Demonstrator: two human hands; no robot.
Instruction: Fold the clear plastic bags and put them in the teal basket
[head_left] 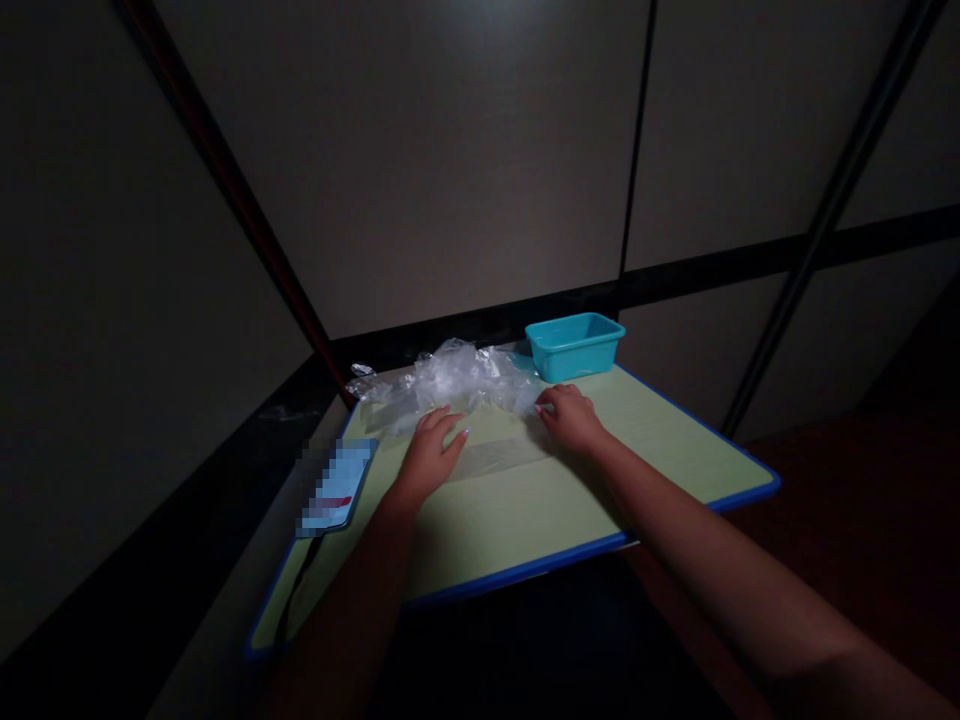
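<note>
Crumpled clear plastic bags (457, 375) lie in a heap at the back of the yellow-green table (525, 510). A flat strip of clear plastic (499, 457) lies on the tabletop in front of the heap, between my hands. My left hand (433, 455) is over the left end of that strip, its thumb and fingers apart, with nothing held. At the right edge of the heap is my right hand (571, 418), fingers curled in and pinched together near the plastic; what lies between the fingertips is too small to tell.
A turquoise plastic basket (576, 350) stands at the back right of the table. On the left edge lies a phone (337, 487) with a lit, partly blurred screen and a dark strap below it. Panelled walls (465, 180) rise behind and to the left.
</note>
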